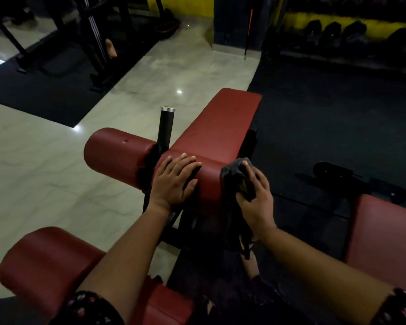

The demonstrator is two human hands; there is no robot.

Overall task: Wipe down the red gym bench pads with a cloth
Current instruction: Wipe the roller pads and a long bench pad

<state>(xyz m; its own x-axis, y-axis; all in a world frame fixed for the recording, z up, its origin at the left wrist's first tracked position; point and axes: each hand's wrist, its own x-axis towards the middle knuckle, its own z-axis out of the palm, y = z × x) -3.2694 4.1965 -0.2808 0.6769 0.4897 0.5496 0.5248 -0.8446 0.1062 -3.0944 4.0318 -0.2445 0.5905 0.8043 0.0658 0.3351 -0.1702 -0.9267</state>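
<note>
I'm bunching the limp dark cloth (238, 177) in my right hand (256, 198) against the roller pad's (209, 181) end, probably slick vinyl; my left hand (174, 181) is lying flat, steadying it.

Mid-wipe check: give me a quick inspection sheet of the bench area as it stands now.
Surface: red roller pad under both hands, flat bench pad beyond it, left roller beside it.
Job's things: dark cloth bunched at the roller pad's right end.
Clutter: nothing seen.
Grippers: left hand rests flat on the roller pad; right hand grips the cloth.
Cables: nothing seen.
Surroundings: pale tiled floor left, black rubber mat right, dumbbell rack far right, another person's legs far left.
</note>
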